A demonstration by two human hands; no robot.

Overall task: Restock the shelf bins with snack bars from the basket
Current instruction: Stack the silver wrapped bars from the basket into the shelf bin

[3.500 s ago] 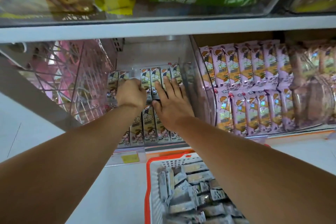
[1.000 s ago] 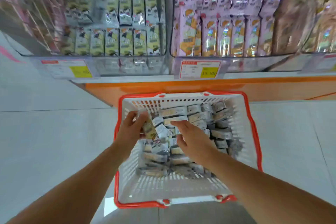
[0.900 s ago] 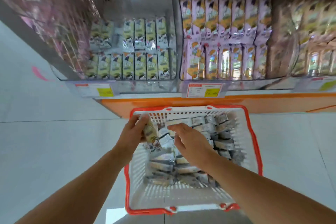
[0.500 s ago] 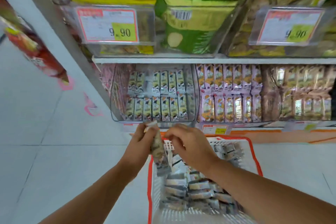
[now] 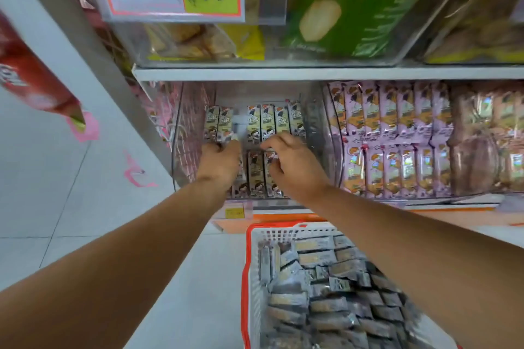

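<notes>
Hands deep in the bin [image 5: 181, 133]!
Left hand [image 5: 219, 163] pinches a bar [image 5: 231, 133]; right hand [image 5: 295, 167], fingers spread, could topple the row [image 5: 276, 122].

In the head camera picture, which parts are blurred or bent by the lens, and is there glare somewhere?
Head view: the grey-wrapped snack bars in the white basket with red rim are smeared by motion blur; the red packet at the left edge is soft too; the white shelf edge and upright lean from wide-angle distortion; faint glare sits on the clear plastic shelf bin.
</notes>
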